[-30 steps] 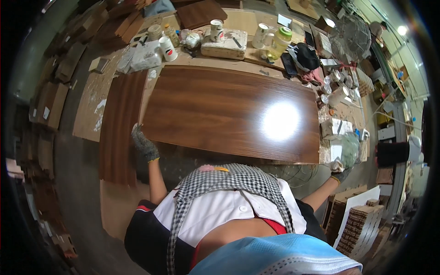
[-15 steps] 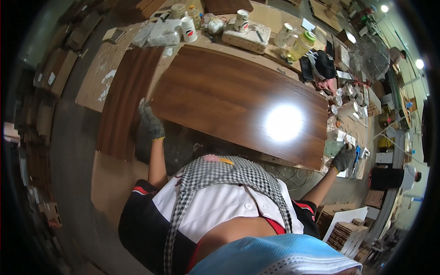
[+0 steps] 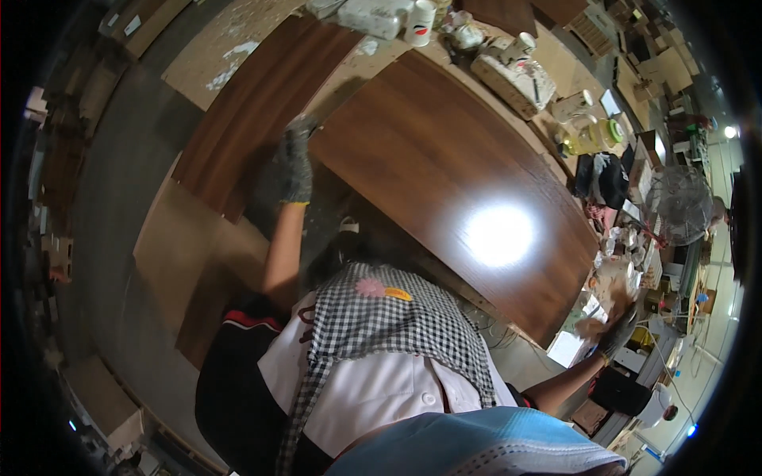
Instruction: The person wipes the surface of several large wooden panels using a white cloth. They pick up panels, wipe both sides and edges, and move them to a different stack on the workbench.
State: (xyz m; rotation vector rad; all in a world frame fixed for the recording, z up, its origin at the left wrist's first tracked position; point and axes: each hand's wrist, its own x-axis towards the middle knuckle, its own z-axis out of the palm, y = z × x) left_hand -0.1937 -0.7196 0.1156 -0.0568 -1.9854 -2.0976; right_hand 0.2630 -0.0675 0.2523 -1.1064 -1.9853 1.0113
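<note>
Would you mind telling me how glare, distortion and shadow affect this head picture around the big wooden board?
In the head view, a white glare spot burns out the grain on the dark wooden board; fisheye bending curves the board's edges and blackens the corners; the gloved left hand at the board's edge sits in dim shadow, and the gloved right hand near the rim looks small and soft.

a cluttered workbench (image 3: 361,67) carries a large dark wood panel (image 3: 444,166).
</note>
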